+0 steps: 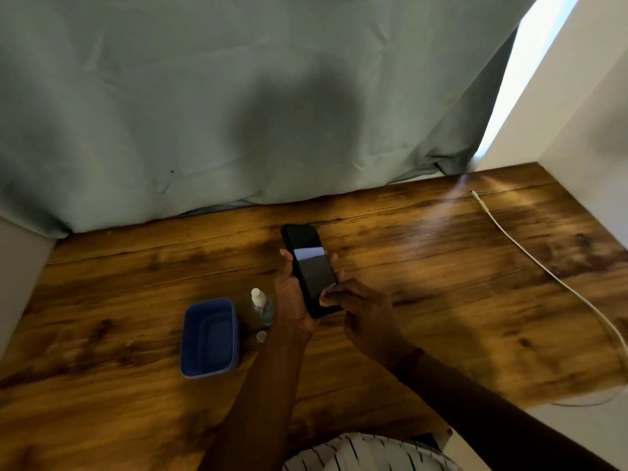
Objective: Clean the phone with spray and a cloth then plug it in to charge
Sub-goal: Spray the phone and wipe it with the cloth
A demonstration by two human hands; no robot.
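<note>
The phone (pixel 311 268) is held above the wooden table (pixel 441 266), near the centre of the view, screen up and dark, with its top end tilted toward 11 o'clock. The left hand (pixel 292 294) cradles it from below, fingers wrapped closed around the left edge and the thumb on that side; the right hand (pixel 365 317) pinches the lower right corner, fingertips closed against the screen and edge. No cloth is visible in either hand or on the table (it may be hidden, or out of view). The spray bottle (pixel 262 305) stands upright at 9 o'clock from the left hand, just beside the wrist, with a small clear cap (pixel 261 335) lying on the table at its 6 o'clock. A blue container (pixel 210 338) sits just beside the bottle at its 8 o'clock. The white charging cable (pixel 530 260) lies well apart at 3 o'clock, its connector end pointing toward 11 o'clock. Judged risks: the left forearm passes very near the uncapped bottle, so a wrist movement toward 9 o'clock could tip it and spill fluid; releasing one hand to reach for the spray leaves the phone on a single grip above a hard surface; plugging in while the port is wet could cause a fault.
</note>
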